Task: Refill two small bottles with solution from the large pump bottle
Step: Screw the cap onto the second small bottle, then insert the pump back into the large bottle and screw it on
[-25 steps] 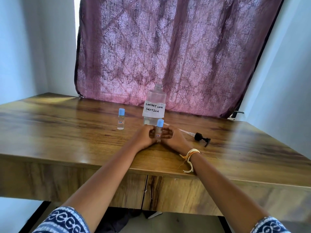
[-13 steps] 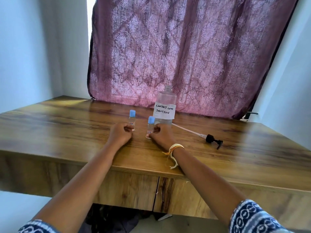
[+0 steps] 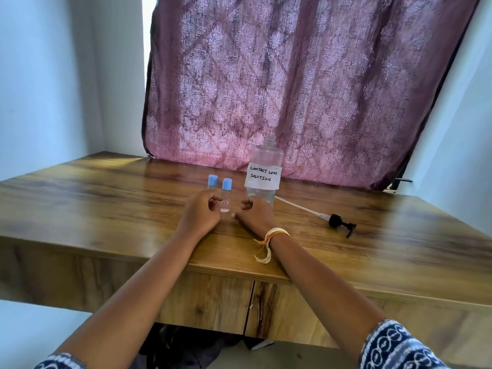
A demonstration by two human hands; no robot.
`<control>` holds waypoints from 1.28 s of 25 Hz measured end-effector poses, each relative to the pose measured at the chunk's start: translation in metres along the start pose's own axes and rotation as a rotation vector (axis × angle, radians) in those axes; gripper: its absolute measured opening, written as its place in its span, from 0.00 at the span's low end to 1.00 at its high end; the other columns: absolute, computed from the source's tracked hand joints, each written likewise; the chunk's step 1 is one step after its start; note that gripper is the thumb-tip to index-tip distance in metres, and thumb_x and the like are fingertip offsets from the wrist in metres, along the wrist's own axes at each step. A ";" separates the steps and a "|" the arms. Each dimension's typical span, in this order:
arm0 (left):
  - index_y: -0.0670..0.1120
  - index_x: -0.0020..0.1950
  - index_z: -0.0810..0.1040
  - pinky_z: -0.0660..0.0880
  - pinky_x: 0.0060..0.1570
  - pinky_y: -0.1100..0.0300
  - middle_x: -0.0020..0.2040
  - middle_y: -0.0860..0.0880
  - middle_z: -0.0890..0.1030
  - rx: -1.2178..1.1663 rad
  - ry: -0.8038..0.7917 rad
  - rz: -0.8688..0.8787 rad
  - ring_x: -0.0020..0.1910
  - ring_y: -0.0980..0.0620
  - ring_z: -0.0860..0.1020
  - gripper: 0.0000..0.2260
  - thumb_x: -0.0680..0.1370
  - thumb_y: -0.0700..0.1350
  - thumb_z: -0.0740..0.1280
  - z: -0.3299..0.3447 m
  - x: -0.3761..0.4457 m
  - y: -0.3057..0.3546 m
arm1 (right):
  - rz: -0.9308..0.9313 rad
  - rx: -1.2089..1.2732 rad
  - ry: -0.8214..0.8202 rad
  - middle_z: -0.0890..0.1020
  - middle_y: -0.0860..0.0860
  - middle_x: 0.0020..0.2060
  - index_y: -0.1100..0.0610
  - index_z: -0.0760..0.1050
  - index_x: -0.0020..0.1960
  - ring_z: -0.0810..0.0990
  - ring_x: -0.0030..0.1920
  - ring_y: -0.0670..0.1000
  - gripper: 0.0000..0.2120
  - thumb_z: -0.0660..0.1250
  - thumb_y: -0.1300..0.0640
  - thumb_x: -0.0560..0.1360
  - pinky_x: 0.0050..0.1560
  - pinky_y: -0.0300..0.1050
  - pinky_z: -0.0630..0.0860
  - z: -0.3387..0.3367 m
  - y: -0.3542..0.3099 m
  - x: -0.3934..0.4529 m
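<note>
Head view, two capped small bottles between loosely curled, empty left hand and right hand

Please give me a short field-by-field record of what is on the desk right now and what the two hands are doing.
surface: wooden desk
large bottle: clear, upright, neck open, pump off, label reads CONTACT LENS SOLUTION
pump head: black, lying on the desk to the right with its tube attached
small bottles: two, upright, side by side, blue caps on; far one, near one
left hand: curled beside the small bottles, holding nothing
right hand: resting on the desk, empty
backdrop: purple patterned curtain
</note>
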State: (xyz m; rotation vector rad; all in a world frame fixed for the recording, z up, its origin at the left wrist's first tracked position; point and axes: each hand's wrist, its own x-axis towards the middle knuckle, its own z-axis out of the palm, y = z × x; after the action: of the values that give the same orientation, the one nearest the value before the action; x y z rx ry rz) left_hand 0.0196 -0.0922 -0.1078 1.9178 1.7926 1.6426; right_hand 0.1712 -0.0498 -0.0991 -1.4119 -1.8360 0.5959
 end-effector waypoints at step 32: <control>0.40 0.49 0.79 0.78 0.39 0.48 0.41 0.45 0.80 -0.133 0.050 0.230 0.37 0.48 0.78 0.05 0.74 0.34 0.66 0.080 -0.008 0.073 | 0.153 0.127 0.523 0.82 0.59 0.48 0.62 0.79 0.54 0.81 0.46 0.57 0.08 0.64 0.63 0.77 0.44 0.50 0.77 -0.148 0.072 -0.009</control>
State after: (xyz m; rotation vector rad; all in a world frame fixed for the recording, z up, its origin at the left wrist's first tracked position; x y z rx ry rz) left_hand 0.1264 -0.0755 -0.1007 2.1057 1.4812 1.8419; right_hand 0.3319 -0.0484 -0.0623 -1.4625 -1.2665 0.3628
